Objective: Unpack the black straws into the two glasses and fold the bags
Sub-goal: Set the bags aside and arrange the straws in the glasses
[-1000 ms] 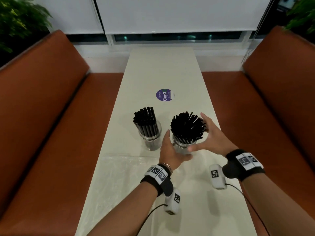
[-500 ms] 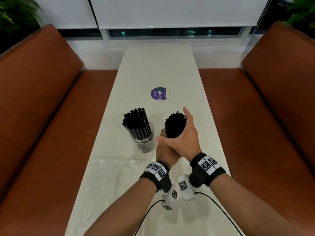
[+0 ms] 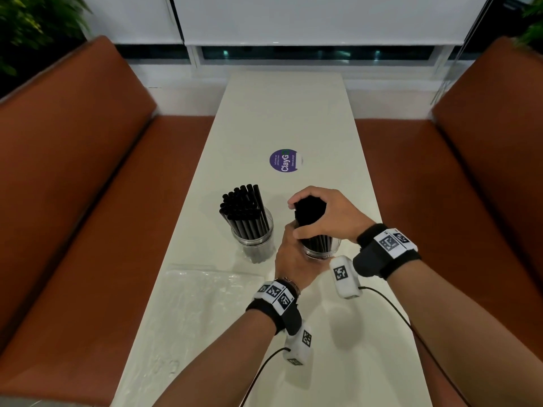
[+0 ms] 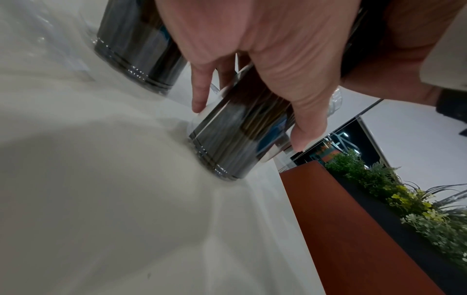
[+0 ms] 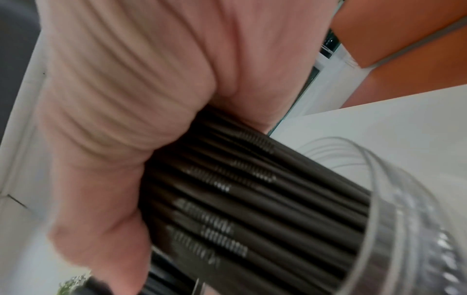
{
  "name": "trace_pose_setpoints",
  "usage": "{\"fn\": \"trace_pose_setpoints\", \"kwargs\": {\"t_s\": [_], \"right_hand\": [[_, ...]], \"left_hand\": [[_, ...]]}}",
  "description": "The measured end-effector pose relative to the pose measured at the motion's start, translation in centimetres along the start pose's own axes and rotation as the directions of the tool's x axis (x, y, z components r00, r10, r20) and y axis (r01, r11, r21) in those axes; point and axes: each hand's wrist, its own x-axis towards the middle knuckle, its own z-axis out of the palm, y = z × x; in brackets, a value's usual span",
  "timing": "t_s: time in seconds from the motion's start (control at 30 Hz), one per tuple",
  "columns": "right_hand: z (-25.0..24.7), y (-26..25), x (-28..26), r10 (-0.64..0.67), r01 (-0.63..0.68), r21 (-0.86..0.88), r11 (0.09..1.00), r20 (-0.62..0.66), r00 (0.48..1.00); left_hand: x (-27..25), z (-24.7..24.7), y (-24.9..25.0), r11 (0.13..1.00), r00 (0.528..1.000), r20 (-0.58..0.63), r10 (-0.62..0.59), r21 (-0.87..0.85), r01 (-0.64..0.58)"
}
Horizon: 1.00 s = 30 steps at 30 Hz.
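Head view: right hand (image 3: 329, 214) wraps the tops of the black straws (image 3: 311, 212) standing in the right glass (image 3: 321, 251), left hand (image 3: 293, 257) grips that glass; second glass (image 3: 255, 240) already filled, clear bags (image 3: 205, 292) flat on the table (image 3: 282, 113), unfolded. Left wrist view: fingers (image 4: 202, 93) and thumb curl round the glass wall, base on the table; best held firm. Right wrist view: palm and fingers (image 5: 106, 123) clasp the bundle above the rim; a gentle squeeze should gather strays without lifting.
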Motion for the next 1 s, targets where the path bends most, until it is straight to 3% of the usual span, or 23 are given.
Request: {"fn": "trace_pose_setpoints", "kwargs": {"t_s": [0.13, 0.37, 1.0], "right_hand": [[-0.9, -0.1, 0.6, 0.045, -0.05, 0.052, 0.997, 0.085, 0.995], [-1.0, -0.3, 0.9, 0.017, -0.023, 0.034, 0.999, 0.147, 0.989], [-0.4, -0.6, 1.8, -0.011, 0.01, 0.017, 1.0, 0.056, 0.998]], "left_hand": [[-0.4, -0.2, 0.1, 0.999, 1.0, -0.006, 0.024, -0.034, -0.024], [-0.4, 0.1, 0.2, 0.999, 0.999, -0.035, -0.006, -0.047, 0.004], [-0.3, 0.4, -0.1, 0.999, 0.995, -0.089, -0.036, -0.005, 0.036]]}}
